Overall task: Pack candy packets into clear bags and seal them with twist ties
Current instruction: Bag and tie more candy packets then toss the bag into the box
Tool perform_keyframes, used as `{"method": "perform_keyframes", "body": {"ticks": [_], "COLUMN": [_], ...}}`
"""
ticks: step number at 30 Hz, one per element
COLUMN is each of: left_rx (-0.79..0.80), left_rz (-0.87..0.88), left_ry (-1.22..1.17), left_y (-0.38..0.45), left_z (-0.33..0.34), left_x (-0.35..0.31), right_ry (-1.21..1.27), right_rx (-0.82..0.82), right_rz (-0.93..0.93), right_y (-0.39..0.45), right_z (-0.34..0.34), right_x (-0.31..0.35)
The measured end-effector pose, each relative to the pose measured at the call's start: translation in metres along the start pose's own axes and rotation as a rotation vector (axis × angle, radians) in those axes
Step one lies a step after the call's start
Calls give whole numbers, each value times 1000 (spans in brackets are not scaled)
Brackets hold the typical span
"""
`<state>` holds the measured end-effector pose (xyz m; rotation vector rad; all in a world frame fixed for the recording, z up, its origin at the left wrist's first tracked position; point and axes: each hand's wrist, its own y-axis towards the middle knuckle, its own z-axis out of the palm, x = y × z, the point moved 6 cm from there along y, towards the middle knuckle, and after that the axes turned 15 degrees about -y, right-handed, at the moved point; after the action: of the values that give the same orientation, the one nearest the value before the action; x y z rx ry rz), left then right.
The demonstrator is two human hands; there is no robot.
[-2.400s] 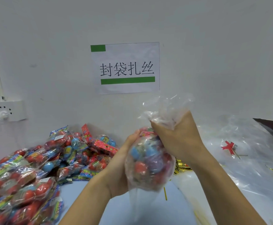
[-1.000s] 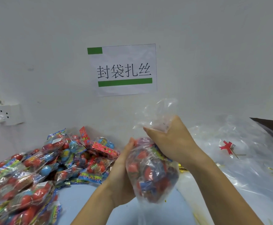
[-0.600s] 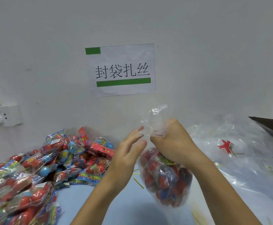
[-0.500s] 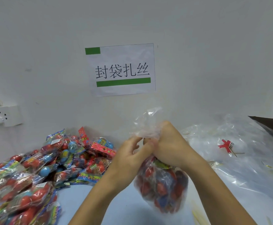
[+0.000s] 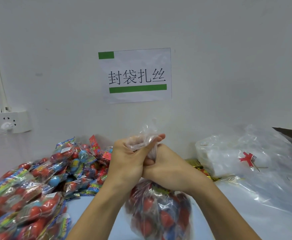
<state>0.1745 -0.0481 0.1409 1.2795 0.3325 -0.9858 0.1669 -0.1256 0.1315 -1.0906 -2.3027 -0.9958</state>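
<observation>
White wall stood behind the pale blue worktop, bearing a paper sign with green bars. Both hands met above the worktop: the left hand had its fingers curled round the gathered neck of a clear bag filled with candy, and the right hand gripped the same neck just below. A heap of candy packets lay at left, with empty clear bags piled at right.
</observation>
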Motion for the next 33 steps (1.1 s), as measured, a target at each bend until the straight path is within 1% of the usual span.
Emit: {"method": "perform_keyframes", "body": {"ticks": [3,5,7,13,18,22,25,28,30,33], "left_rx": [-74,-100,-123,-174,-248,-254,-206,-98,11,254], "left_rz": [-5,7,26,47,14,4,-20,-106,-200,-342], "left_ry": [4,42,63,9,19,30,66,99,181,272], "left_y": [3,6,8,12,13,13,13,16,17,10], "left_z": [-12,-20,-26,-41,-55,-56,-48,-43,-44,-38], "left_x": [-3,-7,-13,-17,-21,-20,-14,-7,0,11], "right_ry": [-1,25,55,91,75,5,-53,-69,-66,25], "right_rx": [37,74,76,4,-53,-138,-174,-225,-244,-262], "right_rz": [93,106,107,80,92,116,130,182,199,201], "right_y": [-2,-1,1,4,2,3,3,1,-1,-4], "right_z": [4,10,11,12,9,5,0,-11,-20,-30], "right_x": [-8,-6,-4,-4,-5,-9,-15,-27,-33,-39]}}
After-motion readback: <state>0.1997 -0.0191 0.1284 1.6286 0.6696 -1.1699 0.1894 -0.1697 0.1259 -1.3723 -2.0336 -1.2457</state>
